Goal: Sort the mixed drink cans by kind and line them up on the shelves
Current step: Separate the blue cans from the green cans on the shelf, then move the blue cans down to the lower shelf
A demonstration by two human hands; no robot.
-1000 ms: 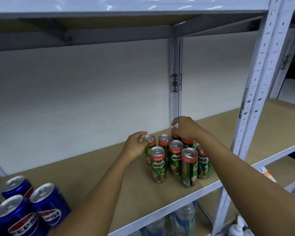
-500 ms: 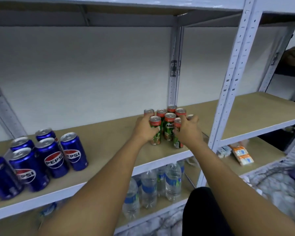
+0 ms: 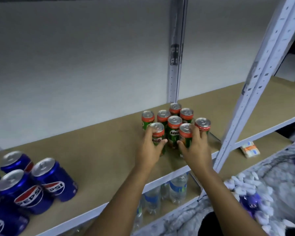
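Several slim green Milo cans point(image 3: 174, 128) with red tops stand clustered on the brown shelf board point(image 3: 95, 150), near the back upright. My left hand point(image 3: 151, 147) grips the front left Milo can point(image 3: 157, 133), thumb and fingers curled round it. My right hand point(image 3: 195, 149) grips the front right Milo can point(image 3: 185, 132) the same way. Several blue Pepsi cans point(image 3: 53, 179) stand grouped at the shelf's left end, apart from both hands.
A white perforated upright point(image 3: 255, 86) rises right of the Milo cans. Water bottles point(image 3: 177, 188) stand on the lower shelf. A small orange and white pack point(image 3: 249, 149) lies on the lower right shelf. A grey patterned floor shows at bottom right.
The view has tipped down and moved back from the shelf. Both hands came from the back of the Milo cluster to its front and now hold the two front cans.
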